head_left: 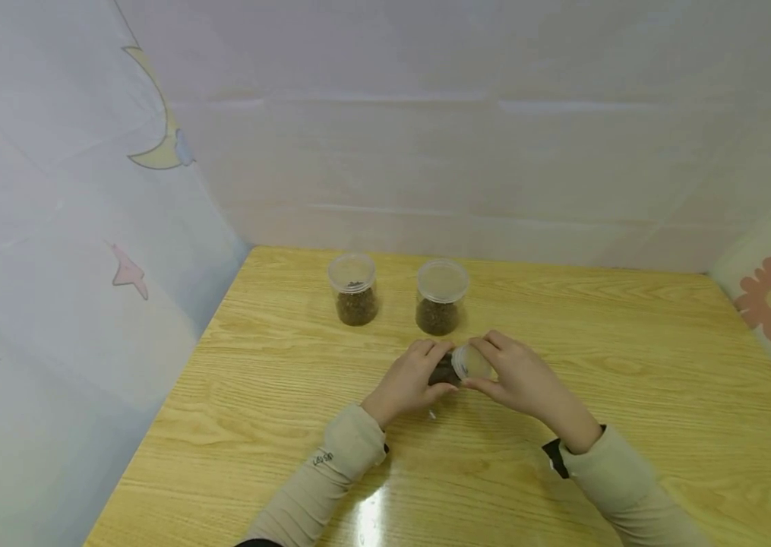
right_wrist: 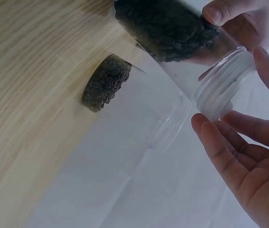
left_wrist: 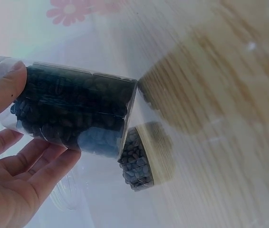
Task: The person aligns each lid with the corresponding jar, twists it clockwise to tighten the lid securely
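Observation:
A clear plastic jar (head_left: 444, 371) holds dark, seed-like pieces and is tilted with its lid end toward the right hand. My left hand (head_left: 407, 384) grips the jar's body, thumb on one side and fingers on the other. Around the ribbed, translucent lid (right_wrist: 225, 83) curl the thumb and fingertips of my right hand (head_left: 522, 380). The left wrist view shows the jar (left_wrist: 72, 104) lying across the left hand (left_wrist: 25, 175), its flat base pointing away. Dark pieces fill most of it.
Two similar lidded jars stand upright farther back on the wooden table (head_left: 276, 441): a left one (head_left: 355, 305) and a right one (head_left: 438, 314), each part-filled with dark pieces. A pale curtain (head_left: 385, 167) hangs behind the table, and a printed sheet (head_left: 50, 304) covers the left side.

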Motion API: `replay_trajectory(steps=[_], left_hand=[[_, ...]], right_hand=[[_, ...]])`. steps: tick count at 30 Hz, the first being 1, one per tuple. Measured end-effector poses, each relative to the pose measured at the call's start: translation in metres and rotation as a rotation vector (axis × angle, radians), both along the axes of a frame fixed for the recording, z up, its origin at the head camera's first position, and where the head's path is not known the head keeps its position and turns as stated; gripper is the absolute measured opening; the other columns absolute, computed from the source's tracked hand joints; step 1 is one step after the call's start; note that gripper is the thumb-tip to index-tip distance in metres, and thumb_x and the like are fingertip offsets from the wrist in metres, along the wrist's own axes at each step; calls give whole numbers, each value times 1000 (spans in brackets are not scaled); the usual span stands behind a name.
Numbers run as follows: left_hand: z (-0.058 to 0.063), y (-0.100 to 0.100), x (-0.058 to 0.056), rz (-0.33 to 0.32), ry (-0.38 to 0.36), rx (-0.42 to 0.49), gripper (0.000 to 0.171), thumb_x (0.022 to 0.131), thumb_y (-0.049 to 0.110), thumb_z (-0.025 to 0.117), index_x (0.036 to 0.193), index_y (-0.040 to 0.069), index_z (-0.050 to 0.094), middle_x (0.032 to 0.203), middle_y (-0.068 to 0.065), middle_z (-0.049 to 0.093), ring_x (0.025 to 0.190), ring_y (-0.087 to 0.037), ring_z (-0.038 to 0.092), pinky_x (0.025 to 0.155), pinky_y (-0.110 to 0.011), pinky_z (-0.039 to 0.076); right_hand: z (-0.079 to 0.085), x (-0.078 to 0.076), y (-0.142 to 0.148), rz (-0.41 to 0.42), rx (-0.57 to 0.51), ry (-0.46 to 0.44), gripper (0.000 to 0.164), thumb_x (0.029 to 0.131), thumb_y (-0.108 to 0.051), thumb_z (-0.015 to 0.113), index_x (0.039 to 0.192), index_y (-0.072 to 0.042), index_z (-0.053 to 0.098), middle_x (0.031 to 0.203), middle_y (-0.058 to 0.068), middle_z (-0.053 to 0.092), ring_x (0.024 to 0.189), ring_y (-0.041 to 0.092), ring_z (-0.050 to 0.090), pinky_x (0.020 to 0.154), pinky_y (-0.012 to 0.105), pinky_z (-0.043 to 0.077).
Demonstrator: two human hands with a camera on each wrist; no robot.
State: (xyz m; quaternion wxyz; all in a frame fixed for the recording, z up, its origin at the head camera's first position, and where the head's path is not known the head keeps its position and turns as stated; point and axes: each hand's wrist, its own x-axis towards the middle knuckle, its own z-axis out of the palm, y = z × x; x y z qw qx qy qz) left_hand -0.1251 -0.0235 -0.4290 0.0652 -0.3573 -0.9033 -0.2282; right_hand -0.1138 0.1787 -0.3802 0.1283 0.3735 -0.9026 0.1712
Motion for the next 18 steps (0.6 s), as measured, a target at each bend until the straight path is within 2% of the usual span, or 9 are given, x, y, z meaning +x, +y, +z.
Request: replay_trajectory(steps=[6,10,18], left_hand=[[1,0,0,12,-33,-7,60,81,34,70,128,6,47,112,-6,55,103,-19,53,87,-28,47],[3,0,0,14,-61,-7,59,80,35,70,127,7,48,113,-6,56,104,-19,53,88,-29,46],[4,-1,-2,8,-88,3,60,79,33,72,128,8,47,113,-6,55,105,-20,53,89,-31,46]], right_hand=[[1,3,-3,-59,13,-18,56,71,-31,79,107,9,61,91,14,59,72,24,60,59,33,52],[2,2,1,-24,3,-21,56,69,-26,81,108,9,60,94,15,60,76,25,61,62,34,53],[5,-2,12,65,25,-19,66,64,-19,84,120,3,57,113,21,57,97,35,59,75,44,52]])
